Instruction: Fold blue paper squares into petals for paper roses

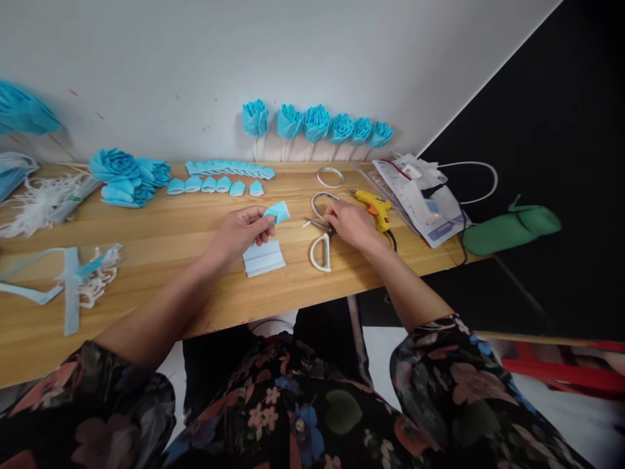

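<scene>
My left hand point(241, 231) pinches a small folded blue fabric piece point(277, 212) just above the wooden table point(161, 260). Below it lies a small stack of pale blue fabric strips point(263, 258). My right hand point(352, 225) rests over the scissors point(319, 244), fingers curled on the top of their white handles; the blades point left. A yellow glue gun point(374, 207) lies just right of that hand.
Several folded blue petals point(215, 185) sit in a row, with a longer strip of them point(229, 169) behind. Blue fabric roses point(317, 124) on sticks lean on the wall. A large blue flower point(127, 174), white loops point(330, 176), packaging point(420, 195), scraps point(73, 280) and a green object point(508, 228) lie about.
</scene>
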A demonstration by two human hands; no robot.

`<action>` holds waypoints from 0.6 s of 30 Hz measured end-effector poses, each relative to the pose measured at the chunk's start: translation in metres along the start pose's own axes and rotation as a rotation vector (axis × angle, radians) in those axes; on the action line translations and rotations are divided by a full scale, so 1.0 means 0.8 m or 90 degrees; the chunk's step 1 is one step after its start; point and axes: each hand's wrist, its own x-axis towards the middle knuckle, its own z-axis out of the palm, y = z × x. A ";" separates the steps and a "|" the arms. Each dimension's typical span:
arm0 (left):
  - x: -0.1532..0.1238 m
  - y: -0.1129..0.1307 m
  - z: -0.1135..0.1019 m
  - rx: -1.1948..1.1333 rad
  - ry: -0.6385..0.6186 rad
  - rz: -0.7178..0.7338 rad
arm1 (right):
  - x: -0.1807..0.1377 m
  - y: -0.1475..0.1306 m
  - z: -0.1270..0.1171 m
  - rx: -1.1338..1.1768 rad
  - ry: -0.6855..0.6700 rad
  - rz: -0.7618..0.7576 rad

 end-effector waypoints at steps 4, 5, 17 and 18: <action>0.001 -0.001 -0.001 -0.011 -0.002 -0.002 | -0.001 0.021 -0.027 0.385 0.040 0.051; 0.002 -0.001 -0.001 -0.015 -0.004 0.000 | -0.003 0.025 -0.036 0.456 0.047 0.050; 0.011 0.021 -0.029 -0.117 0.120 0.089 | -0.022 -0.019 -0.011 0.563 -0.084 -0.015; 0.012 0.025 -0.033 -0.124 0.132 0.096 | -0.022 -0.030 -0.005 0.564 -0.099 -0.035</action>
